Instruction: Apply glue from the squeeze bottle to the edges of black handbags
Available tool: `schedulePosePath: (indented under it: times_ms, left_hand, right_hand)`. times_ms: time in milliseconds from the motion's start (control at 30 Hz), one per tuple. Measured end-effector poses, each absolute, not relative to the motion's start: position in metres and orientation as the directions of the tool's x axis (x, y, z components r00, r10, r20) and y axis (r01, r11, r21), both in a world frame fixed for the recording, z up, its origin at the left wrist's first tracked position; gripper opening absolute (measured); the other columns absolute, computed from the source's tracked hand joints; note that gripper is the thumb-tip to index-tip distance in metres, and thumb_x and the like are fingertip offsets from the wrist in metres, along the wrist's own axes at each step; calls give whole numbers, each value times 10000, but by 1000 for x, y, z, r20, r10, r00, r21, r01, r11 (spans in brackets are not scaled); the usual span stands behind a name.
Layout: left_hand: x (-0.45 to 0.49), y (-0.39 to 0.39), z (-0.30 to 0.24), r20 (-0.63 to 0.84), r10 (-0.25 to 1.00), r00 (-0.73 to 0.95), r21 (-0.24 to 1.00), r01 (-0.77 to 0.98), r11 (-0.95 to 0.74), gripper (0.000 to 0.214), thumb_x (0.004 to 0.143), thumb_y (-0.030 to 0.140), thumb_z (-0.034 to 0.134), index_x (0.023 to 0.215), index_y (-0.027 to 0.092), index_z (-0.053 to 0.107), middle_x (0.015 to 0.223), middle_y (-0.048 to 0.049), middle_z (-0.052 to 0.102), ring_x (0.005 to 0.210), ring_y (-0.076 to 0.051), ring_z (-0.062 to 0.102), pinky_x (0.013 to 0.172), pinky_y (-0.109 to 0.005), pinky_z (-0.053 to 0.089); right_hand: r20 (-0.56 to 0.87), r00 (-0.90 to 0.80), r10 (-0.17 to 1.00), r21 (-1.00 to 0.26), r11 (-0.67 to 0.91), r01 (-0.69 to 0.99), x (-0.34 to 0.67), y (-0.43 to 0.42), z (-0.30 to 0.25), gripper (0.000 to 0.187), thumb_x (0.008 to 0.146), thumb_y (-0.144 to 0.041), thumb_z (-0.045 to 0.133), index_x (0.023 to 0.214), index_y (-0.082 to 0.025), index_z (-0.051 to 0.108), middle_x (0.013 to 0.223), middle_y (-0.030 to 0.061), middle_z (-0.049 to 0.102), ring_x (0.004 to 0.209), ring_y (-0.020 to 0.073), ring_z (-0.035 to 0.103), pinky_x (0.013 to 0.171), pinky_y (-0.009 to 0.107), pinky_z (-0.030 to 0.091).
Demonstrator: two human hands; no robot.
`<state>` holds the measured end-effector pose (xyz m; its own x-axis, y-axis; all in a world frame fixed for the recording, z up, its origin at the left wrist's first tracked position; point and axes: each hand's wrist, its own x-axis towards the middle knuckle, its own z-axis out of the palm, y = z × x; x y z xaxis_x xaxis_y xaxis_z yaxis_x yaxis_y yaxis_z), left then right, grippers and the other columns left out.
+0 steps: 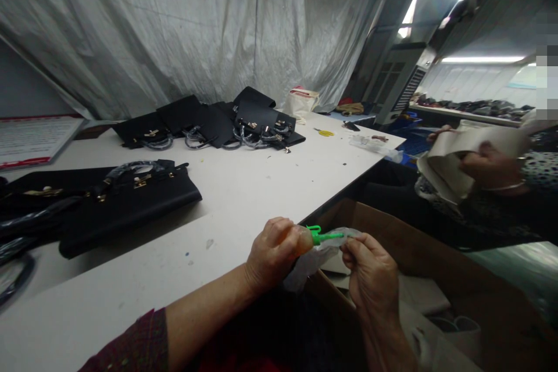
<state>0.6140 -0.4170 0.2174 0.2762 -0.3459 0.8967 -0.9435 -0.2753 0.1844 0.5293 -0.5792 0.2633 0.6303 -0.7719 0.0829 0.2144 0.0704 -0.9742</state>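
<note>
My left hand [274, 253] is wrapped round a squeeze bottle [304, 239] with orange contents, tilted on its side. Its thin green nozzle [325, 237] points right, with a small green cap loop standing up from it. At the nozzle's tip, the fingers of my right hand [370, 267] are pinched together on clear plastic film [300, 272]. The film hangs below the bottle and lies around the nozzle; whether the fingers also touch the tip is hidden. Both hands are in front of the table's near edge, above a cardboard box.
Black handbags [131, 197] lie at the table's left, with several more [213, 122] at the back. Yellow scissors [324, 132] rest on the white table [244, 186]. The cardboard box [436, 238] holds cream pieces. At right, a co-worker's hands [492, 165] hold a cream piece [449, 151].
</note>
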Motion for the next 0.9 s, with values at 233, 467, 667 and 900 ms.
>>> schedulePosePath:
  times_ms: [233,467,667,900]
  left_hand:
    - [613,-422,213,715,-403,572,589,-803,-95,497,755,341,802,1172,249,546,1081,-73,570,937,-210,586,767,-335,541]
    - [613,-425,220,164,-630,759,986,-152,73,606,531,417,937,990,193,612,877,-10,633,780,-180,602,663,-285,498]
    - [615,-425,221,95,-655,749,991,-7,136,639,543,396,935,1031,194,576,877,3,644,738,-154,601,628,-257,483]
    - [618,-426,221,223,-569,792,974,-200,104,600,548,400,932,1003,188,603,972,-28,642,884,-200,604,755,-303,494]
  right_hand:
    - [260,562,-785,-961,-154,229,530,-579,255,142,691,-299,706,663,-190,620,561,-34,509,514,119,422,473,238,321]
    - [404,495,-769,-915,-336,223,529,-580,251,76,752,-265,693,733,-202,655,690,-16,593,664,166,528,642,276,399]
    - [399,586,-705,-917,-293,272,531,-579,251,145,817,-335,672,848,-194,684,787,6,636,737,176,581,687,285,450]
    - [360,683,-636,-932,-280,230,530,-585,260,216,842,-399,686,839,-183,685,733,5,632,676,161,567,622,262,452]
